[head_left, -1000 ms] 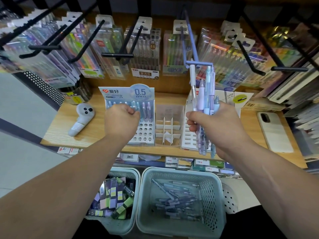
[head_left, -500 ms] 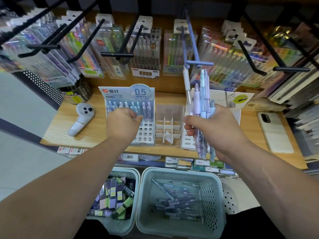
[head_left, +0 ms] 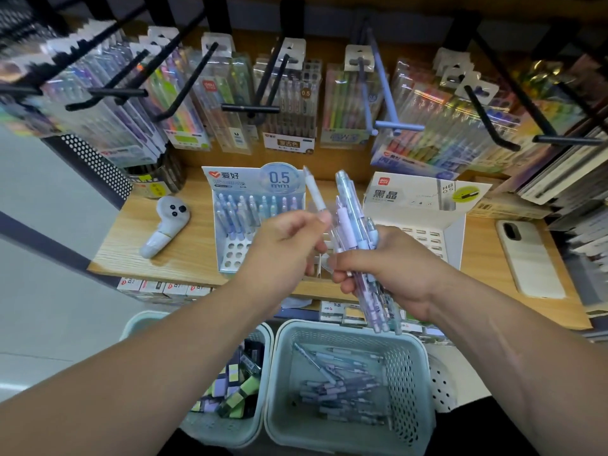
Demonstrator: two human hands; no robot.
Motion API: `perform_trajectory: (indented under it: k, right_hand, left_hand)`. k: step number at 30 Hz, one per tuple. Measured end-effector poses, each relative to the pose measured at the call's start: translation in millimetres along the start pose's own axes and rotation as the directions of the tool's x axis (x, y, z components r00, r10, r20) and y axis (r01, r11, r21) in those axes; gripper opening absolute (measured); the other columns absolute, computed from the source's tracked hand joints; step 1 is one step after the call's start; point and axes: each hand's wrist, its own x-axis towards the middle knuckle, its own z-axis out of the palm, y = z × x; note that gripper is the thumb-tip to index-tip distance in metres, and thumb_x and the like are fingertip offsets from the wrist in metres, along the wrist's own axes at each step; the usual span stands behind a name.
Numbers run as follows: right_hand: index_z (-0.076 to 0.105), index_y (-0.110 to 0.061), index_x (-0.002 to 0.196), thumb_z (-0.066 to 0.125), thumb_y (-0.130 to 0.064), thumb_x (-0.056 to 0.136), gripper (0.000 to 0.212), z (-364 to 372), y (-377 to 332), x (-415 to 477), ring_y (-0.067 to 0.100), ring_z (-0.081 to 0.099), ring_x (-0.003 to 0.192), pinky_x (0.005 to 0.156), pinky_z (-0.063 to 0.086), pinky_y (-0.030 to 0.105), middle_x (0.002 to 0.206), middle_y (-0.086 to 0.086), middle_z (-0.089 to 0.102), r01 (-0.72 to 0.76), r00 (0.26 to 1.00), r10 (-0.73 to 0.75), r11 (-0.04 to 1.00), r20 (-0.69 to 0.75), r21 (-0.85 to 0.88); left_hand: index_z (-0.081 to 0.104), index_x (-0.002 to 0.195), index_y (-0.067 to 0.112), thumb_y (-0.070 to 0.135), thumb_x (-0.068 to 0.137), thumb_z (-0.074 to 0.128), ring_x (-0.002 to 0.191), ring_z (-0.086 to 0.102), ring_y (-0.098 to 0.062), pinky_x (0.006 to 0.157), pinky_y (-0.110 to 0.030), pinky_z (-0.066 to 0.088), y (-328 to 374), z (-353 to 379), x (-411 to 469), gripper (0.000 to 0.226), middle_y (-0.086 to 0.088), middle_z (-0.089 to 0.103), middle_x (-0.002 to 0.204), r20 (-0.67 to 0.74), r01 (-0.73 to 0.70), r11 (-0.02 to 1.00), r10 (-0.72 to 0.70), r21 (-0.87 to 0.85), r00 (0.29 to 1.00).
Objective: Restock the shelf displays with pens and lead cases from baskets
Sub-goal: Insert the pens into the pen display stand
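Observation:
My right hand point(head_left: 394, 268) grips a bundle of pastel pens point(head_left: 357, 232), held upright above the shelf's front edge. My left hand point(head_left: 286, 245) pinches one white pen point(head_left: 315, 195) at the bundle's left side, its tip pointing up. Behind the hands stands the 0.5 mm pen display point(head_left: 250, 212), with several pens in its back rows and open holes in front. To its right sits the white lead-case display box point(head_left: 424, 205). Below the shelf, a pale green basket point(head_left: 411, 366) holds several loose pens, and another basket point(head_left: 263, 340) to the left holds lead cases point(head_left: 237, 393).
The wooden shelf point(head_left: 184, 245) carries a white controller point(head_left: 164, 228) at the left and a phone point(head_left: 529, 258) at the right. Black and blue peg hooks point(head_left: 250, 108) with hanging pen packs jut out overhead. A clear divider tray sits mostly hidden behind my hands.
My left hand left the pen display, moved right to the bundle and took hold of a white pen. My right hand with the bundle shifted slightly left and lower.

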Motion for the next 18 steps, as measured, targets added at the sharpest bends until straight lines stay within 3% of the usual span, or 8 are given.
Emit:
perform_trajectory:
  k: [6,9,12,14,18]
  right_hand:
    - [0.071,0.0,0.096,0.077,0.0,0.082,0.015,15,4,0,0.015,0.063,0.06,0.055,0.051,0.025,0.072,0.01,0.07,0.042,0.999,-0.042,0.999,0.03,0.0]
    - [0.071,-0.005,0.094,0.08,-0.009,0.082,0.016,19,4,0,0.018,0.065,0.067,0.058,0.052,0.026,0.078,0.012,0.071,0.026,0.999,-0.028,0.998,0.035,0.061]
    - [0.072,-0.007,0.092,0.08,-0.013,0.079,0.017,21,-1,-2,0.014,0.063,0.059,0.053,0.051,0.022,0.075,0.01,0.07,0.027,1.0,-0.027,0.996,-0.006,0.089]
    - [0.071,-0.007,0.093,0.08,-0.013,0.079,0.018,21,-4,-2,0.012,0.064,0.056,0.052,0.051,0.021,0.076,0.008,0.072,0.044,0.998,-0.039,0.995,-0.056,0.091]
    - [0.069,-0.012,0.1,0.08,-0.019,0.08,0.024,17,-6,1,0.012,0.066,0.058,0.057,0.052,0.023,0.083,0.008,0.076,0.071,0.982,-0.043,0.986,-0.183,0.151]
  left_hand:
    - [0.065,0.086,0.012,0.021,0.096,0.066,0.05,0.045,-0.012,0.048,-0.024,0.034,-8,-8,-9,0.014,0.0,0.05,0.057,0.057,0.134,0.967,-0.125,-0.217,0.991]
    - [0.064,0.096,0.013,0.021,0.098,0.063,0.053,0.051,-0.015,0.049,-0.026,0.036,-8,-15,-8,0.008,-0.007,0.061,0.069,0.034,0.176,0.917,-0.175,-0.357,0.984]
    - [0.056,0.103,0.012,0.024,0.103,0.054,0.05,0.057,-0.02,0.045,-0.027,0.04,-4,-25,-9,0.013,-0.015,0.07,0.078,0.087,0.188,0.889,-0.167,-0.417,0.982]
    - [0.054,0.106,0.012,0.027,0.105,0.05,0.047,0.055,-0.022,0.044,-0.027,0.039,-1,-32,-10,0.015,-0.013,0.069,0.071,0.11,0.182,0.913,-0.152,-0.366,0.982]
    - [0.069,0.107,0.015,0.026,0.105,0.051,0.046,0.048,-0.018,0.045,-0.025,0.038,-4,-42,-14,0.021,-0.009,0.059,0.062,0.16,0.137,0.99,-0.13,-0.032,0.979]
